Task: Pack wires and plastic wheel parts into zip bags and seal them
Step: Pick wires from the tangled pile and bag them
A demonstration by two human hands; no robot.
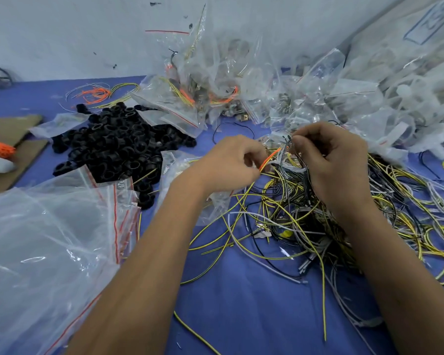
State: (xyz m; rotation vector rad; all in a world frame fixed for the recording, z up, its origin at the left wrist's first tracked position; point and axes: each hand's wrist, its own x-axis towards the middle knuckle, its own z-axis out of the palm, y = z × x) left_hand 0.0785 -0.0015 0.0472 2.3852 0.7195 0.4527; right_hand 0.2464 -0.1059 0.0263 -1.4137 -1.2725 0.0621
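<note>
**Tangle risk while gathering wires**

I take the wire heap (344, 213) as my landmark. My left hand (228, 162) sits just left of its far edge, fingers curled and pinching an orange wire (269, 157). My right hand (336, 160) is over the heap's far side, pinching several dark wires (287, 155). The black wheels (113, 149) lie well left of the heap; the empty bags (62, 239) are left and nearer me. I judge the main danger is snagging: lifting could drag neighbouring strands along, giving a wrong count. Loose ends might also catch a bag's seal and keep it from closing.
</note>
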